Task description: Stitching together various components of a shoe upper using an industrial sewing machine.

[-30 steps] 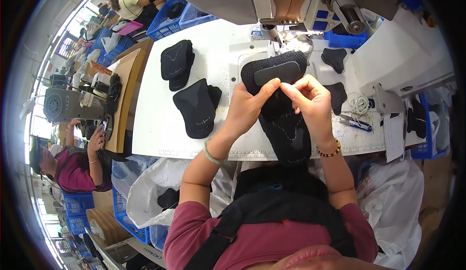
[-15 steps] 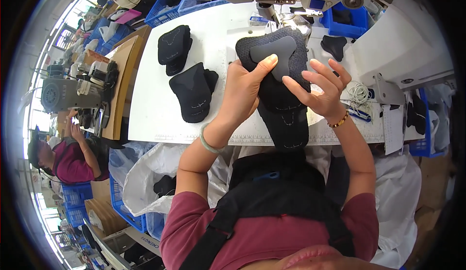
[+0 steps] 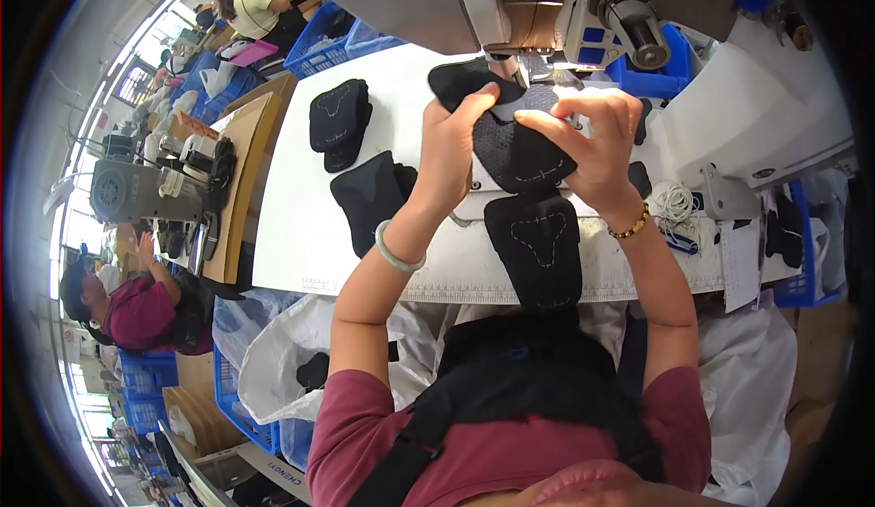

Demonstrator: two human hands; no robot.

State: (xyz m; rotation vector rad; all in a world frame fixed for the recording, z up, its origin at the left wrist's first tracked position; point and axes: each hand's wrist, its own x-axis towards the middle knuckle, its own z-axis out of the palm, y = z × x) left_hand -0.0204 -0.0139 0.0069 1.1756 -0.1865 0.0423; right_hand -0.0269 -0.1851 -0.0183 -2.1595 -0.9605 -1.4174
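Observation:
Both hands hold a black padded fabric piece (image 3: 519, 153) with a lighter stitched line near its lower edge, just in front of the sewing machine's (image 3: 538, 24) needle area. My left hand (image 3: 451, 143) pinches its left side, thumb on top. On the other side my right hand (image 3: 597, 143) grips it, thumb and bent fingers closed at a smooth grey patch (image 3: 529, 102) on the piece. The exact stitching spot under the machine head is hidden. Below the hands another black padded piece (image 3: 536, 247) with a pale dashed outline lies on the white table (image 3: 428, 270).
Two stacks of black pieces, a far stack (image 3: 337, 120) and a nearer stack (image 3: 365, 199), lie to the left. Coiled white cord (image 3: 673, 202) and a blue-handled cutter (image 3: 682, 241) are at right. A blue bin (image 3: 652, 74) stands behind. People sit at left.
The held piece has moved up against the machine and folded between my hands. My right hand has gone from spread fingers to gripping it. The view has shifted slightly.

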